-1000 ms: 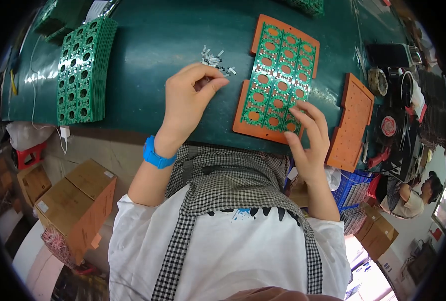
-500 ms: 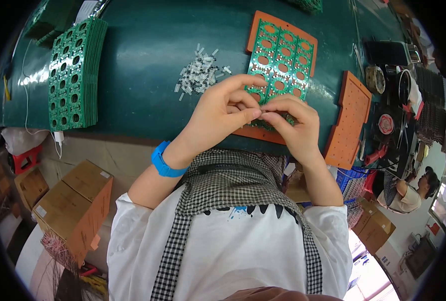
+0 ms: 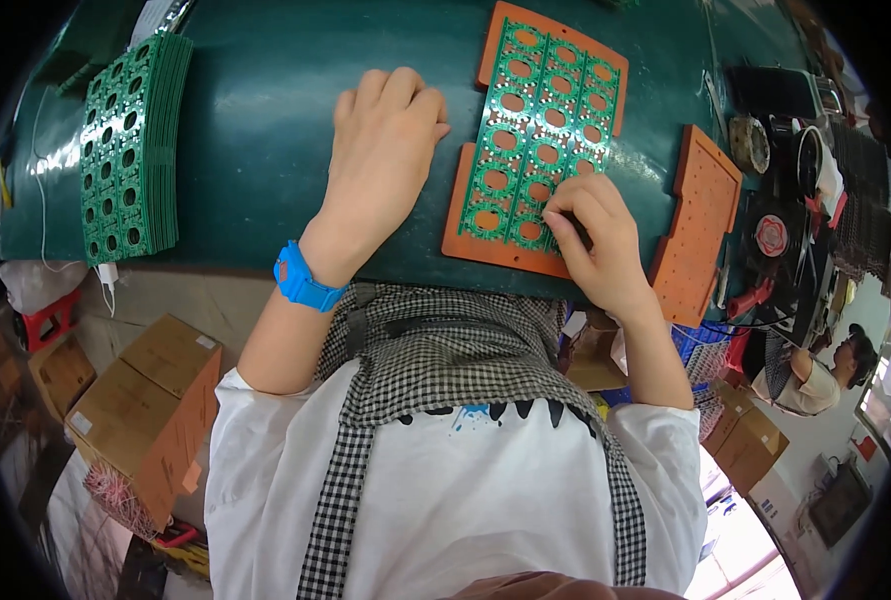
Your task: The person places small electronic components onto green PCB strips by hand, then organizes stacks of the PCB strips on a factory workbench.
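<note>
My left hand point(image 3: 383, 165) is over the dark green tabletop, knuckles up and fingers curled under, covering the spot where small clear pieces lay. Its fingertips are hidden, so what they grip cannot be seen. A green circuit board panel point(image 3: 510, 140) with rows of oval holes lies on an orange fixture plate point(image 3: 458, 215). At the panel's near right part, my right hand point(image 3: 605, 240) has thumb and forefinger closed together. Anything between them is too small to make out.
A stack of green circuit boards point(image 3: 130, 150) stands at the left of the table. On the right lie a second orange plate point(image 3: 700, 225) and a tape roll point(image 3: 748, 145). Cardboard boxes point(image 3: 145, 390) are on the floor at left. Another person point(image 3: 815, 375) is at far right.
My hands were together over the panel. The left has moved left onto the clear pieces, hiding them; the right has dropped slightly and stays by the panel, which shows more fully.
</note>
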Demonstrator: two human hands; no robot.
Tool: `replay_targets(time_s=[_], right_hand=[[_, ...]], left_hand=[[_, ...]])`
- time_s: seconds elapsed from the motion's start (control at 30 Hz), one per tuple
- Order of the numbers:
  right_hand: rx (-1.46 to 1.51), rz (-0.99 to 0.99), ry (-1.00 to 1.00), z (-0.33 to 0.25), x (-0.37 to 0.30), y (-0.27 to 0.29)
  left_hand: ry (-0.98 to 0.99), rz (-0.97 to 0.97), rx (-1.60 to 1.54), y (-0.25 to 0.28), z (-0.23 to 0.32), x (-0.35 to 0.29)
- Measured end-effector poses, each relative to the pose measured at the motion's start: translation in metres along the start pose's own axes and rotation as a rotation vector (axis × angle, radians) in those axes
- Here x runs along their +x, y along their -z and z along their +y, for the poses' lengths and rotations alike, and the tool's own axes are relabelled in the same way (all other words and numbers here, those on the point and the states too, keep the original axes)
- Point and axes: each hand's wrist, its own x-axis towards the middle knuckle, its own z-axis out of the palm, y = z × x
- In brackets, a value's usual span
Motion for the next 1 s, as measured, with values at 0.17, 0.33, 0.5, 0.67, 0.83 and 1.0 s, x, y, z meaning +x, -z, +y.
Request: replay_targets(time_s=[0.17,0.33,0.5,0.67,0.83,1.0], right_hand=[[-0.073,0.016,0.054,0.002,0.002,-0.003],[-0.08,0.034,0.062,0.0,0.003,-0.005],[-0.095,0.08,0.047,0.002,0.0,-0.012],[-0.224,0.148,0.104,0.003,-0.009,-0.015],[-0.385,0.141,0.273,-0.002,-0.012,-0.011],[-0.012,0.167,0.062,-0.018,-0.004,-0.009]], left_hand=[[-0.15,-0.06,0.182,-0.001,-0.002,0.001],[-0.119,0.068,0.012,0.005,-0.004,-0.001],[0.307,0.035,-0.625,0.016,0.005,-0.009],[0.548,-0.204,-1.246,0.02,0.007,-0.019],[0.637,-0.352,-1.505,0.018,0.028,-0.025],[0.667,-0.425,-1.553,0.02,0.046,-0.024]])
